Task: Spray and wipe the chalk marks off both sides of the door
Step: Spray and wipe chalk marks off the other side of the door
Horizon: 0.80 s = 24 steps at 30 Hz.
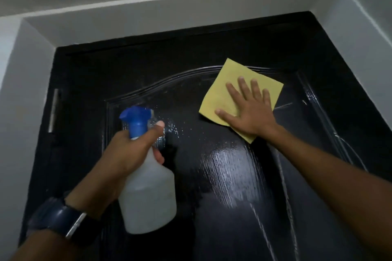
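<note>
Up high — glossy wet black door point(212, 154), flat right hand point(252, 112) on yellow cloth point(222, 95), left hand point(129, 150) gripping spray bottle point(148, 193).

The black door point(222, 176) carries everything here, its glossy panel wet and streaked below the arched moulding. A yellow cloth point(224, 89) lies flat against its upper right part, pressed there by the right hand point(250, 112).

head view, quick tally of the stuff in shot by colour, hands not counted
Black: 2, the door and the watch on the left wrist
Yellow: 1, the cloth flat on the door under the right hand
White with blue head: 1, the spray bottle gripped by the left hand
Silver: 1, the hinge
Total: 5
</note>
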Each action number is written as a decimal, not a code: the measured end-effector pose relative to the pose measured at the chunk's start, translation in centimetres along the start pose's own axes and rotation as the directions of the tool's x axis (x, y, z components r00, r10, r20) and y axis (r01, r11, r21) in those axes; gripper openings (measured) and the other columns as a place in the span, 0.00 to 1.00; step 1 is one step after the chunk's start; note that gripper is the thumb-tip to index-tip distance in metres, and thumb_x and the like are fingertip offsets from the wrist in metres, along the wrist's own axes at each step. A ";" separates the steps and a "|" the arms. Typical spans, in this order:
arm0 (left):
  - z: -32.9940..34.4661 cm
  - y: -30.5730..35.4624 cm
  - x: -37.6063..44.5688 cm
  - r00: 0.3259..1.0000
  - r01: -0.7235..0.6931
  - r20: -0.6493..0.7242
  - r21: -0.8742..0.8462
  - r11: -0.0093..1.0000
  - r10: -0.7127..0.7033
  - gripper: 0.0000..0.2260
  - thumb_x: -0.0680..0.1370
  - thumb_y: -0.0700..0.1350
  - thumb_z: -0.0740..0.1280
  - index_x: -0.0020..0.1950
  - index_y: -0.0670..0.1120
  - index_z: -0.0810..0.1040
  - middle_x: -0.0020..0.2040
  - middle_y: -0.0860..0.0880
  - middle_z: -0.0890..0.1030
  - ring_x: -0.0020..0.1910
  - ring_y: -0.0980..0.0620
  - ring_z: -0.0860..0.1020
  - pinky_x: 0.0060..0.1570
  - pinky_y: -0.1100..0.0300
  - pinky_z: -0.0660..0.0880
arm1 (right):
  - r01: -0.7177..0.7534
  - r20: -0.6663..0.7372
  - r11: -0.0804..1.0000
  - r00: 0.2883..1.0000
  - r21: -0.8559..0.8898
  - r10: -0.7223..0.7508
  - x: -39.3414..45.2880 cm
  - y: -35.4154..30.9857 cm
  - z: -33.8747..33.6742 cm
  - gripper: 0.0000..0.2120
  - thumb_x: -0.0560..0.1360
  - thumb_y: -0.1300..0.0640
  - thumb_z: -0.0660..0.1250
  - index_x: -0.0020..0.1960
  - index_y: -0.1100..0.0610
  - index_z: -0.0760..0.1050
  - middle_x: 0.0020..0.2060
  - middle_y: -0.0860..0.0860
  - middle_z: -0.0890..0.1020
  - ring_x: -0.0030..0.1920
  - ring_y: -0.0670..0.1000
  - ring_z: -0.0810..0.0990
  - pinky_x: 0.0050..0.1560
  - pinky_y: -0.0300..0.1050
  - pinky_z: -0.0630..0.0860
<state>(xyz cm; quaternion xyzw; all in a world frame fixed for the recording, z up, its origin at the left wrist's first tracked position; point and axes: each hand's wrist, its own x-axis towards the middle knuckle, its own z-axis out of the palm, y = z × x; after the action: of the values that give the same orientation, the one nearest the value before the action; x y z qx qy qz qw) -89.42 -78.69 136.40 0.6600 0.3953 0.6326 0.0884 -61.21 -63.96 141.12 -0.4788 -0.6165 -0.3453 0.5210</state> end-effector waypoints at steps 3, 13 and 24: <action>1.6 0.1 -0.2 0.999 -0.016 0.030 -0.055 0.998 0.017 0.19 0.75 0.60 0.70 0.49 0.44 0.81 0.32 0.42 0.83 0.34 0.44 0.83 0.41 0.51 0.79 | 0.000 -0.056 1.000 0.998 0.018 0.001 -6.4 1.6 1.3 0.40 0.74 0.23 0.44 0.81 0.38 0.40 0.82 0.46 0.40 0.80 0.55 0.35 0.78 0.62 0.39; 9.3 2.0 1.2 0.994 -0.032 0.097 -0.180 0.983 0.050 0.19 0.75 0.57 0.71 0.44 0.40 0.81 0.30 0.41 0.81 0.33 0.44 0.81 0.40 0.51 0.79 | -0.100 0.106 0.991 0.988 -0.093 0.110 -12.2 7.1 -1.1 0.46 0.70 0.23 0.38 0.79 0.48 0.53 0.75 0.56 0.65 0.78 0.61 0.56 0.77 0.66 0.44; 15.8 3.5 -0.7 1.000 -0.029 0.003 -0.088 0.996 0.030 0.18 0.77 0.58 0.68 0.50 0.43 0.81 0.30 0.45 0.81 0.32 0.47 0.83 0.35 0.57 0.80 | 0.149 0.018 0.988 0.989 -0.040 -0.149 -14.3 10.0 1.1 0.42 0.76 0.25 0.47 0.82 0.43 0.37 0.80 0.55 0.35 0.79 0.59 0.30 0.78 0.65 0.38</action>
<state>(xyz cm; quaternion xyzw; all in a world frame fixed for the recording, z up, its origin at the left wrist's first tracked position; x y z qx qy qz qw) -73.63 -75.44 135.12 0.6626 0.3572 0.6493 0.1087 -52.07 -63.17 126.17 -0.4446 -0.6474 -0.3923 0.4789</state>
